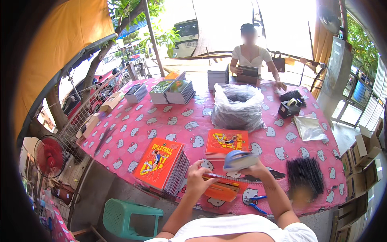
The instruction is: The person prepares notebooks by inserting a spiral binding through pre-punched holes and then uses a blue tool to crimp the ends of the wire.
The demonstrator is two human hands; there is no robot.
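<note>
My left hand grips the left end of an orange notebook between thumb and fingers, holding it tilted over the table's near edge. A dark spiral coil runs along the notebook's upper edge and sticks out past its right end. My right hand is closed around a rounded blue-and-white hand tool, held just above the coil; its exact kind is blurred. Blue-handled pliers lie to the right of the notebook. A stack of orange spiral notebooks stands to the left, and a shorter orange stack sits beyond my hands.
Black coils lie at the right. A plastic bag of dark coils and a tape dispenser stand farther back. Across the pink-covered table, a person handles a dark pad. A green stool is at the near left.
</note>
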